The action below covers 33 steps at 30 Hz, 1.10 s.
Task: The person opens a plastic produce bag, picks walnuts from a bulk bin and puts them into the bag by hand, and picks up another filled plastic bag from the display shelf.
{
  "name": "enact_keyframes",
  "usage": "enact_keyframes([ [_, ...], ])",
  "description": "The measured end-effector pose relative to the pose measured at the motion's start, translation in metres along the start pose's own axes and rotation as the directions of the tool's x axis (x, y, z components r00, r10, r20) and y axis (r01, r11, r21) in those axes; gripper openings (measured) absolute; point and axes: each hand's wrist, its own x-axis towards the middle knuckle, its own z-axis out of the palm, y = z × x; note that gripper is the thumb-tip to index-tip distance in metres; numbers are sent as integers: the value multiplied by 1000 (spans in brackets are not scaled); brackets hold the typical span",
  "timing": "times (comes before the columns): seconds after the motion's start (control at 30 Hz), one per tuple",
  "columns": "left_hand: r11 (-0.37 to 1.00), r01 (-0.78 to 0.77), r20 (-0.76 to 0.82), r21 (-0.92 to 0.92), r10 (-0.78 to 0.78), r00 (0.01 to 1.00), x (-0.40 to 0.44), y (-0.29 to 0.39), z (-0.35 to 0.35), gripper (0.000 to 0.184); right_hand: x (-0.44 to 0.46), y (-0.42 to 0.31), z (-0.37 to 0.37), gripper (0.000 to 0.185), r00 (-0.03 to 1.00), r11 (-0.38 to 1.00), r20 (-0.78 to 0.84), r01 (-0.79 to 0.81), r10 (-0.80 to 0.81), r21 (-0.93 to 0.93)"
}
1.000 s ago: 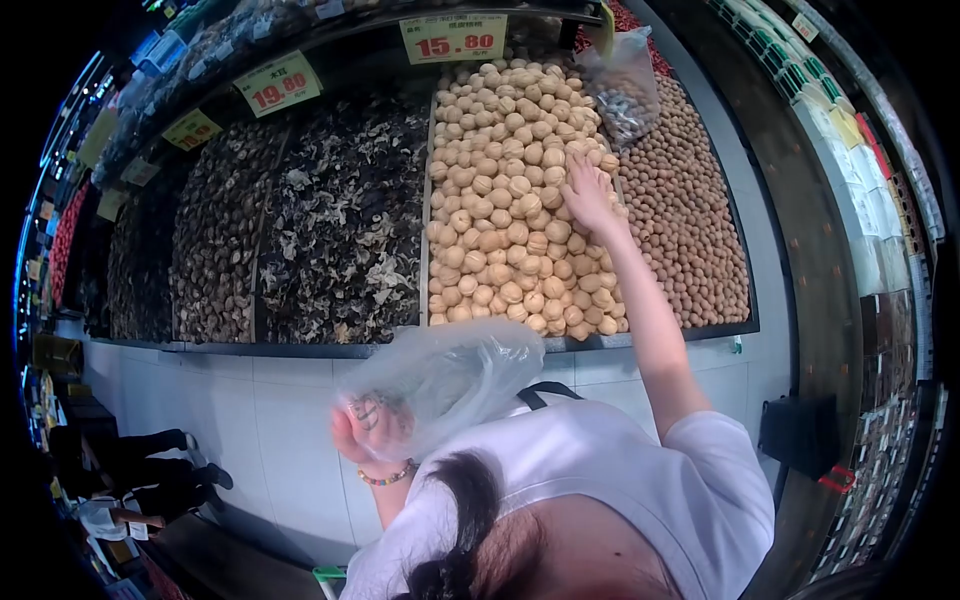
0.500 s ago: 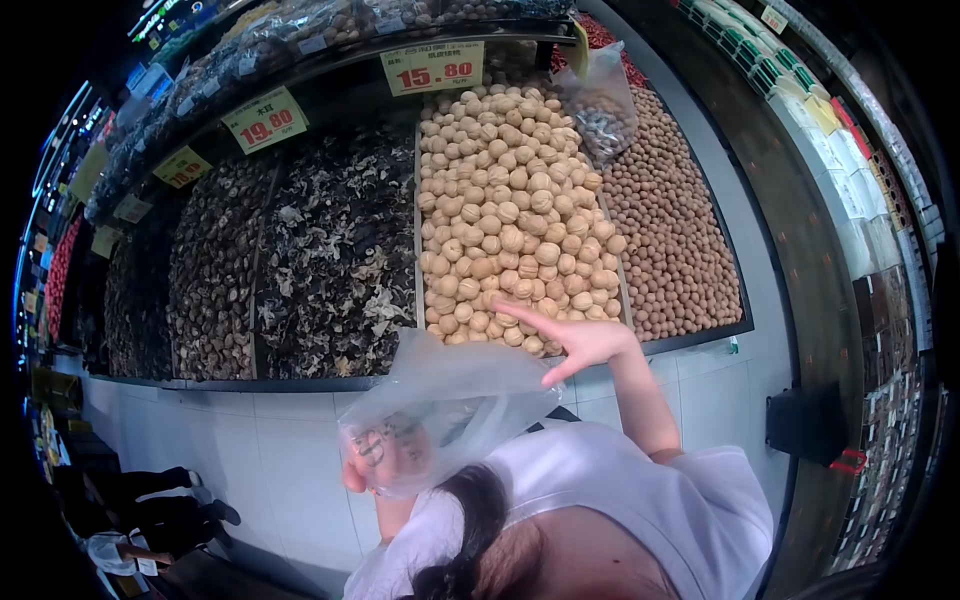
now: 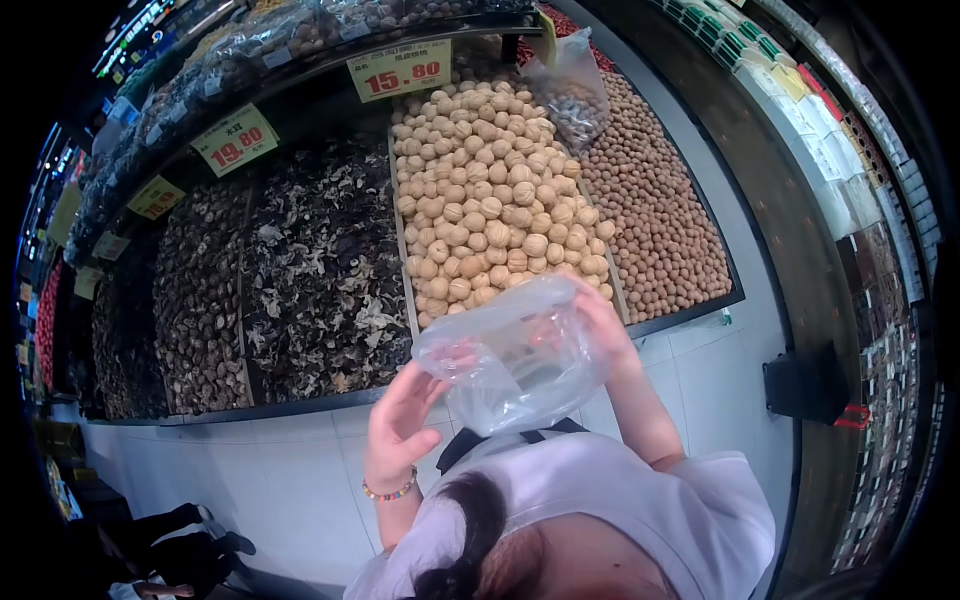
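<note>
A clear plastic bag (image 3: 520,385) hangs in front of my chest, its mouth spread wide and facing up. My right hand (image 3: 602,325) grips the bag's right rim, some fingers showing through the film. On the left side, my left hand (image 3: 402,418) has its thumb apart and its fingers stretched, the fingertips seen through the plastic at the rim. A beaded bracelet (image 3: 390,492) circles my left wrist. Just beyond the bag lies a heap of pale walnuts (image 3: 490,210) in a bin. No walnuts are visible inside the bag.
Dark dried fungus (image 3: 320,280) fills the bin left of the walnuts; small brown nuts (image 3: 650,190) fill the right one. A filled plastic bag (image 3: 570,95) lies at the back. Price signs (image 3: 400,70) hang above. A dark box (image 3: 805,385) stands at right; another person (image 3: 190,550) is lower left.
The bag has moved right and its mouth has spread. My right hand has gone from reaching over the walnuts to the bag's rim. My left hand has risen, its thumb now apart.
</note>
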Motion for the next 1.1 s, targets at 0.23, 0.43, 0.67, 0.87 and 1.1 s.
enact_keyframes([
  [0.23, 988, -46, -128, 148, 65, 990, 11, -13, -13, 82, -31, -53, 13, 34, 515, 624, -459, 206, -724, -754],
  [0.43, 875, -38, 154, 484, -43, 987, 46, -61, 22, 91, -36, -47, 10, 50, 704, 745, -323, 438, -632, -504],
  [0.67, 780, 44, 341, 624, -322, 883, 70, -111, 52, 77, -61, -78, -59, 42, 604, 694, -403, 385, -688, -608],
  [0.87, 806, 62, 239, 588, -247, 939, 120, -150, 102, 68, -26, -141, -183, 42, 677, 873, -651, -24, -344, -486],
  [1.1, 856, 200, -60, 477, -196, 979, 143, -181, 114, 51, 67, -200, -276, 57, 731, 446, -376, -110, -569, -888],
])
